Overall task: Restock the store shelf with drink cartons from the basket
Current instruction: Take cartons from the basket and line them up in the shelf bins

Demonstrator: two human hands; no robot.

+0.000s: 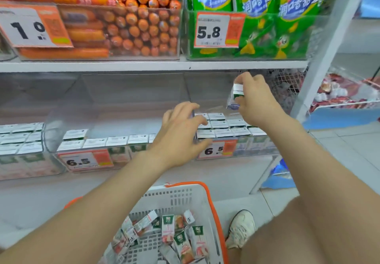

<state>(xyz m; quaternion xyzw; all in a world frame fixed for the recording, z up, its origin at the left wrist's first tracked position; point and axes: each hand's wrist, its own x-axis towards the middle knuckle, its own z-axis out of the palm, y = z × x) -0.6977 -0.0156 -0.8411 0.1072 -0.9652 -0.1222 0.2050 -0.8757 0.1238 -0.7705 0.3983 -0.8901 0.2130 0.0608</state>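
While my right hand [254, 97] pinches a drink carton [236, 96] above the shelf's right-end bin [257, 146], my left hand [181, 132] hovers spread over the rows.

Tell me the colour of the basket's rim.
Orange rim on a white basket, in the head view.

Upper shelf [144, 66]: clear bins of orange sausages [144, 27] and green snack bags [287, 16]. Lower shelf [144, 179]: clear bins [51, 132] with rows of drink cartons [224, 129]. Floor [349, 150]: white basket [178, 198] with orange rim, loose cartons inside.
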